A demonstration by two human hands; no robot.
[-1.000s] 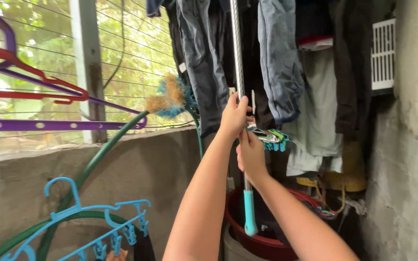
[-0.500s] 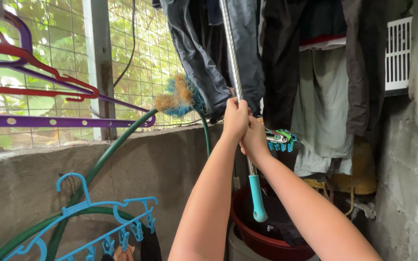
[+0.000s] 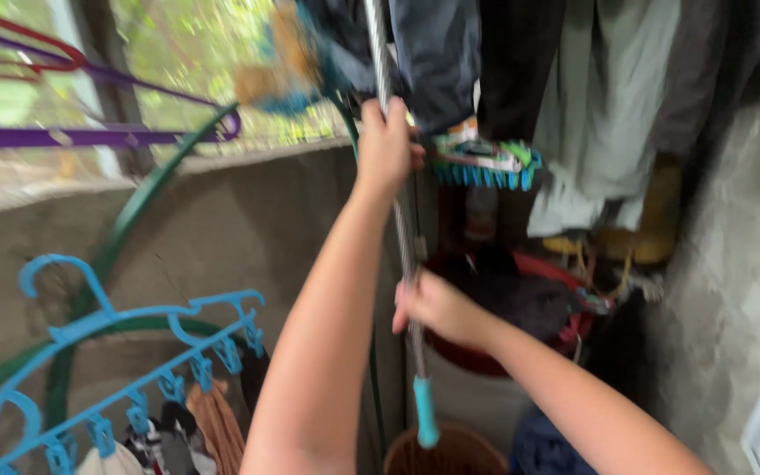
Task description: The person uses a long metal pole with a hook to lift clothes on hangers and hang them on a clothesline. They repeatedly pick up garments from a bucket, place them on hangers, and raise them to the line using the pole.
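while the view is blurred by motion, both bare hands are seen on a long metal pole that stands almost upright in the middle of the picture. the left hand is high up, its fingers wrapped tight around the shiny shaft just under the hanging clothes. the right hand is lower down, closed on the same shaft, well apart from the left one and a little above the teal handle grip at the bottom end of the pole. behind the pole hang dark garments and a pale grey-green garment. just to the right of the left hand there is a bunch of green and blue clothes pegs. a dark red basin with dark cloth inside stands behind the right forearm, and a brown basket is below the handle grip. on the left, a blue hanger with clips carries small pieces of laundry, and a green hose curves along the concrete wall. purple and red hangers are at the upper left, before a wire mesh with green leaves behind. a blue and orange fluffy thing is near the top, too blurred to name.
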